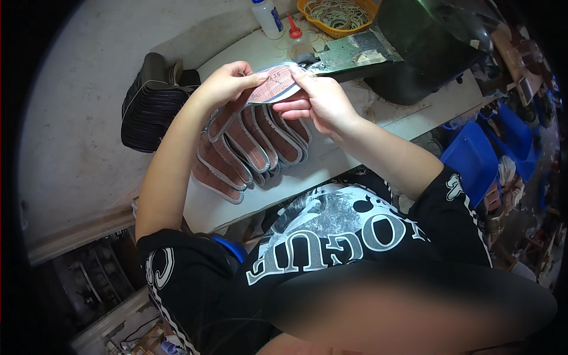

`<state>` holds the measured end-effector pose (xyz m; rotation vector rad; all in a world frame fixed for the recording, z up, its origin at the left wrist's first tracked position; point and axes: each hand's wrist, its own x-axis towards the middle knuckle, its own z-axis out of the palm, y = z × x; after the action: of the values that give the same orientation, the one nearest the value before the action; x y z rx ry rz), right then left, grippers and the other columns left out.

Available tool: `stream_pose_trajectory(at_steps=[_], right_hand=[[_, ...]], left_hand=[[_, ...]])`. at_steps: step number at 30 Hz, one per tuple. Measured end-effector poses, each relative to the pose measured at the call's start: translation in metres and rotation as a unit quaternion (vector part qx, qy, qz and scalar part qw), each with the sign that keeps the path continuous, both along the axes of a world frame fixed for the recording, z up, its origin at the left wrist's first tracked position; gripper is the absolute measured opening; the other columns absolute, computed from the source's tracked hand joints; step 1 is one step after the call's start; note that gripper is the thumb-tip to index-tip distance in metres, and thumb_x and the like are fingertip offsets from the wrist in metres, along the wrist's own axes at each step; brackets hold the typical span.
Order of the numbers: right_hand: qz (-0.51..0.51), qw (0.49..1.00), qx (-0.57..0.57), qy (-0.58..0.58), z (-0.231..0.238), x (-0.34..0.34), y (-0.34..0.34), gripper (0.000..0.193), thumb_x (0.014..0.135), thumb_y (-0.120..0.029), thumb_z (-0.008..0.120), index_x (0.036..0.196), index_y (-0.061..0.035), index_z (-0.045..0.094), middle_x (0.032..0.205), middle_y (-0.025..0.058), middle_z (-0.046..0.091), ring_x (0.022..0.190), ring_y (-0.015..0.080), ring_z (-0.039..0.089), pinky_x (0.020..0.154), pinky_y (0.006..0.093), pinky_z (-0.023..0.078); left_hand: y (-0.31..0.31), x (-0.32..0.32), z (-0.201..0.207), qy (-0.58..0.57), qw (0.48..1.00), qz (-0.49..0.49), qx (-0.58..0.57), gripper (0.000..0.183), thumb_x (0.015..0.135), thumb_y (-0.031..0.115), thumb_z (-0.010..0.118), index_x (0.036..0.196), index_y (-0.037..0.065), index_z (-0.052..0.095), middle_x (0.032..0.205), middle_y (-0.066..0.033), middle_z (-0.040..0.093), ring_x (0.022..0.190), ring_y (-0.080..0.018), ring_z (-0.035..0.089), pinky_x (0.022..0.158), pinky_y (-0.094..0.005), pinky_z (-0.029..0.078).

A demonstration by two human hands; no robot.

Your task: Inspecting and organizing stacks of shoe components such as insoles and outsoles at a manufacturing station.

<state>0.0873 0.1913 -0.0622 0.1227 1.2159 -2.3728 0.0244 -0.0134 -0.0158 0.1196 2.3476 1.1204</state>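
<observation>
Between my two hands, above the table, is a shoe insole (273, 89) with a pinkish-brown face, a pale blue-white edge and dark marks on it. My left hand (228, 86) pinches its left end, thumb on top. At its right end my right hand (322, 100) grips it, with the thumb on the face and the other fingers curled beneath. Below them, several similar insoles (255, 142) with grey rims lie fanned out in overlapping rows on the white table (207, 210). My hands partly cover the far ends of this pile.
Left of the pile stands a bundle of dark soles (151, 112) tied with string. A green metal machine arm (352, 53) reaches in from the right. Behind are a red-nozzled bottle (299, 46), a white bottle (269, 21) and a yellow basket (322, 25) of bands. Blue bins (473, 155) stand right.
</observation>
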Motion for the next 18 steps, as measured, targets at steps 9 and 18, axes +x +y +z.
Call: stream_pose_trajectory(at_steps=[9,18], right_hand=[[0.037,0.999,0.025,0.019,0.003,0.000,0.012,0.034,0.091,-0.028,0.057,0.103,0.0035,0.061,0.090,0.0140,0.068,0.072,0.0192,0.068,0.059,0.0264,0.057],[0.089,0.989,0.028,0.118,-0.019,0.035,0.013,0.031,0.090,-0.010,0.057,0.118,0.0019,0.049,0.093,0.0065,0.064,0.080,0.0091,0.062,0.070,0.0239,0.052]], left_hand=[[0.016,0.018,0.004,-0.112,0.992,0.045,0.021,0.037,0.084,0.043,0.065,0.090,0.006,0.060,0.075,-0.0033,0.062,0.056,-0.0102,0.059,0.045,-0.0244,0.048],[0.036,0.037,0.013,-0.182,0.974,0.095,0.099,0.049,0.084,0.046,0.063,0.082,-0.002,0.063,0.069,-0.0137,0.065,0.050,-0.0185,0.063,0.044,-0.0277,0.053]])
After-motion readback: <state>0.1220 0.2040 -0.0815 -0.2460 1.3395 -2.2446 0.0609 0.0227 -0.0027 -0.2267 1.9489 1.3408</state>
